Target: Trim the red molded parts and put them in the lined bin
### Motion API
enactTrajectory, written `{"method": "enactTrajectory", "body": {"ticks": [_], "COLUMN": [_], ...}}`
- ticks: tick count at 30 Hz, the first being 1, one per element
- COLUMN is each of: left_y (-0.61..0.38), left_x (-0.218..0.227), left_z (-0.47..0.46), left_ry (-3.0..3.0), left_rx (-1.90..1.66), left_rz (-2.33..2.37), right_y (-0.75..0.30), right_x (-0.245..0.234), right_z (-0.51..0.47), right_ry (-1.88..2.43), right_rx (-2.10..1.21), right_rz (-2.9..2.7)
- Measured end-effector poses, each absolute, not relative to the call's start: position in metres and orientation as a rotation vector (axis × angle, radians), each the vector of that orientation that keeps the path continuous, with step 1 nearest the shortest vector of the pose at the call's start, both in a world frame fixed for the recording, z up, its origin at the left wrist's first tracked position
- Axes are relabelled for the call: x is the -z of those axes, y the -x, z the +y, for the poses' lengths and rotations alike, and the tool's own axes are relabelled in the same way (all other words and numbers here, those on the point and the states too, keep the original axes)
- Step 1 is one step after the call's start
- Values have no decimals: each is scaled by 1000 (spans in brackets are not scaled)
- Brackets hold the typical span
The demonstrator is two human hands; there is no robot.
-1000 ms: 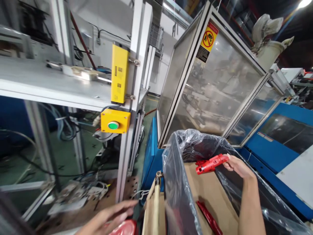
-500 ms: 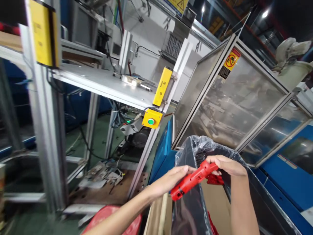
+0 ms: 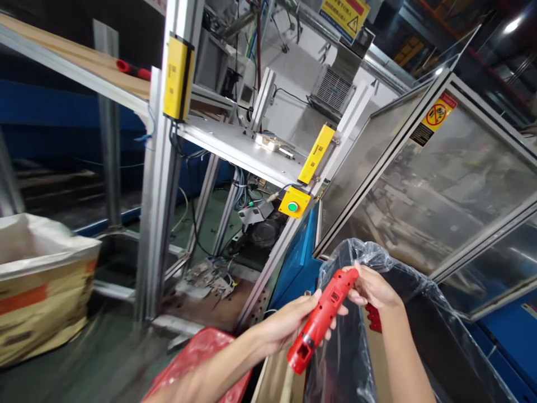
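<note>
Red plastic tool housing, gripped slantwise between both hands, open square end low at the left, narrow end high at the right. Left hand around the lower body, fingers closed on it. Right hand at the narrow upper end, fingers pinching it shut between them. Just below the right-hand fingers, a second red plastic piece, partly hidden. Directly beneath the housing, black plastic liner folded over the wall of a cardboard box, with a clear bunched edge of the liner just past the fingers. Below and left of the left hand, a red plastic bag under the forearm. Ahead of the fingers, a yellow button box with a green button, on an aluminium frame, and a yellow sensor bar above it. To the right, a clear guard panel. Far to the left of the fingers, a cardboard sack lined in white.
</note>
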State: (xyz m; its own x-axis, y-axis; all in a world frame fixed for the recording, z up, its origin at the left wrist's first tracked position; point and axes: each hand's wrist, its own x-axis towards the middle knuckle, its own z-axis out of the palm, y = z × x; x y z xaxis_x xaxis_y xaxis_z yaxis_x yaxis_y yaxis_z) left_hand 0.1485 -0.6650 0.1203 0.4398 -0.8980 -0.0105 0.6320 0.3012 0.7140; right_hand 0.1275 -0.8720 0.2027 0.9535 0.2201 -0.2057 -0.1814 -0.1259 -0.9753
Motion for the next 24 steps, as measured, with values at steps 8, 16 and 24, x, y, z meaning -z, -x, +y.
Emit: {"method": "enactTrajectory", "body": {"ticks": [8,16,24], "left_y": [-166,-183,-227], "left_x": [-114,-136,-146], "left_z": [-652,-611,-551], "left_ry": [-307,-219,-422], "left_rx": [918,599,456], "left_rz": [-307,-183,-268], "right_y": [-102,-111,-159], "right_x": [-210,-176,-190], "right_z": [-824,-743,-698], "right_ry": [2232,2855,2811], "right_rx": [40,205,567], "right_rz": [45,1,-201]}}
